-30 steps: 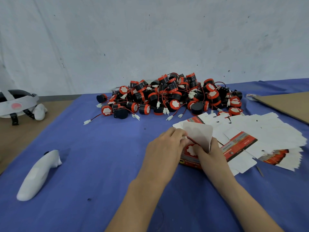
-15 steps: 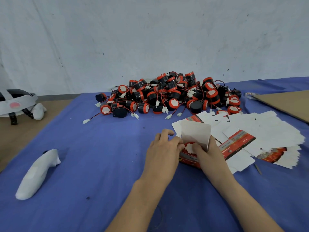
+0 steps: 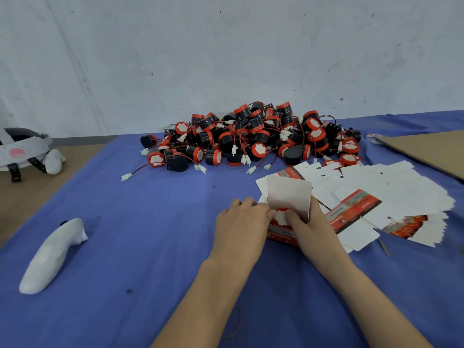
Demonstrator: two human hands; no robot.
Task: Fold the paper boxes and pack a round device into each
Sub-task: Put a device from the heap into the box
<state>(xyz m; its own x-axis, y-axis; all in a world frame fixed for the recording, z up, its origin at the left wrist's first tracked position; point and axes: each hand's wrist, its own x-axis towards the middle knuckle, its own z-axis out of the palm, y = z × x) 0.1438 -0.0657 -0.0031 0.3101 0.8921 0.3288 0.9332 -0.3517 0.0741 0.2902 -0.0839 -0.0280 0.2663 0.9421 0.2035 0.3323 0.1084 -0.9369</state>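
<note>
the paper box (image 3: pixel 282 234) stands open on the desk (image 3: pixel 150 222), right in front of the person. its white flap (image 3: pixel 288 194) sticks up on the 12 o'clock side. the left hand (image 3: pixel 241 222) holds the box at its 9 o'clock side with curled fingers. the right hand (image 3: pixel 311 232) wraps round the 3 o'clock side, and its thumb presses on the round device (image 3: pixel 280 217) in the box's mouth.

a second ago the device sat higher and its red wire looped out over the edge. now the wire is out of sight. only the red and white top of the device shows, low in the opening. the left finger that was lifted half a second ago is back down by the box. i think this means the device is almost all the way in. the next job looks like bending the flap down and tucking it shut.

there is lots more to do. the big pile of round devices (image 3: pixel 251 141) waits at 12 o'clock from the hands. the flat boxes (image 3: pixel 391 192) lie spread at 2 o'clock, just beside the box. a white controller (image 3: pixel 52 254) lies well apart at 9 o'clock.
</note>
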